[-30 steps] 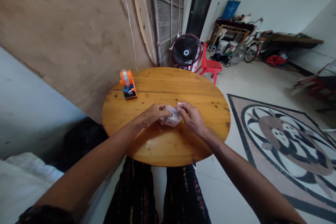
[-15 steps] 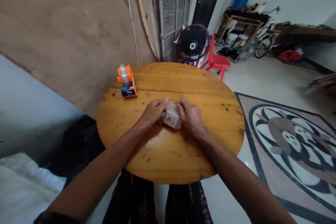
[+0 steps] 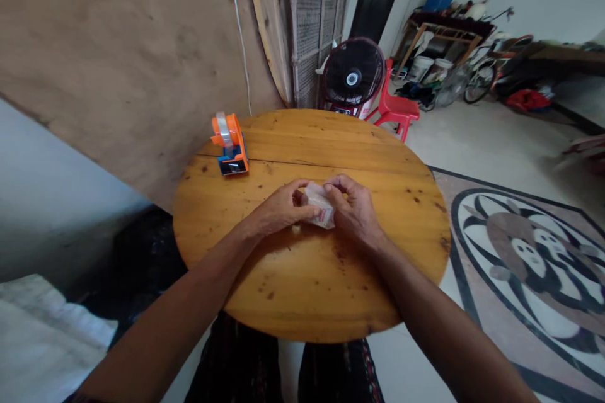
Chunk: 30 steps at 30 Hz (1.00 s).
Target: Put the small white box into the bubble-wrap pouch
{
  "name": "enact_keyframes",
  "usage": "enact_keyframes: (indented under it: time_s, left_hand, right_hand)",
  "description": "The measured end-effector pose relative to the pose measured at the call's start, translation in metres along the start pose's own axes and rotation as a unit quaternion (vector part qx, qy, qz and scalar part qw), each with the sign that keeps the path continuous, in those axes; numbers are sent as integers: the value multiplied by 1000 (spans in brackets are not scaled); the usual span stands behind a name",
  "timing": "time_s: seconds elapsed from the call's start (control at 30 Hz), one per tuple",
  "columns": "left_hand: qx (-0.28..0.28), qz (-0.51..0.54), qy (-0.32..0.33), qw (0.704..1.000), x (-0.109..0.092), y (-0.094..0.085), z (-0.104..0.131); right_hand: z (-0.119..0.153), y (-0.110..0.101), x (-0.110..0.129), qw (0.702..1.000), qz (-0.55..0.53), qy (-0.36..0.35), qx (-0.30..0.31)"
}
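A small whitish packet [image 3: 323,208] with reddish print, its wrapping translucent and crinkled, is between my two hands just above the middle of the round wooden table [image 3: 302,289]. My left hand [image 3: 288,206] grips its left side, thumb across the front and fingers behind. On the other side, my right hand [image 3: 350,206] pinches the upper right edge with bent fingers. Part of the packet is covered by both hands, and its contents cannot be made out. An orange and blue tape dispenser [image 3: 230,145] with a roll of clear tape stands at the table's back left.
Behind the table are a dark fan [image 3: 352,75] and a red plastic chair [image 3: 397,104]. A brown board [image 3: 142,44] leans along the left. Farther right stand a cluttered wooden table [image 3: 444,28] and a bicycle [image 3: 482,79].
My left hand has shifted its grip, with its thumb now over the packet's front. The packet has turned and tilted, and its printed face is more covered. The view has shifted slightly.
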<state>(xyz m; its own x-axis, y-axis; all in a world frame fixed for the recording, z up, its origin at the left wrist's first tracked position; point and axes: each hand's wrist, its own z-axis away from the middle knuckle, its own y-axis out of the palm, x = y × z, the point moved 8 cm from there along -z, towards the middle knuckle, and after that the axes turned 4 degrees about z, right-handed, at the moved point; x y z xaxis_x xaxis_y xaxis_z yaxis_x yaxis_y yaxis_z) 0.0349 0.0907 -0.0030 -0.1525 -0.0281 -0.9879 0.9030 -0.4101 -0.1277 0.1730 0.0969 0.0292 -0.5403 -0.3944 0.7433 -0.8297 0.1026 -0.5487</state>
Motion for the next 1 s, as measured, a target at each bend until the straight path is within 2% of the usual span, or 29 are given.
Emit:
enact_keyframes:
  time_s: [0.13, 0.3, 0.53, 1.0]
  left_hand:
    - [20, 0, 26, 999, -2, 1, -1]
    - [11, 2, 4, 1000, 8, -2, -6]
    - [10, -4, 21, 1000, 8, -2, -6]
    - [8, 6, 3, 1000, 10, -2, -7]
  right_hand:
    - [-1, 3, 0, 998, -62, 2, 15]
    - [-2, 6, -4, 997, -75, 2, 33]
    - [-1, 5, 0, 995, -64, 7, 79]
    - [6, 3, 32, 978, 89, -137, 130]
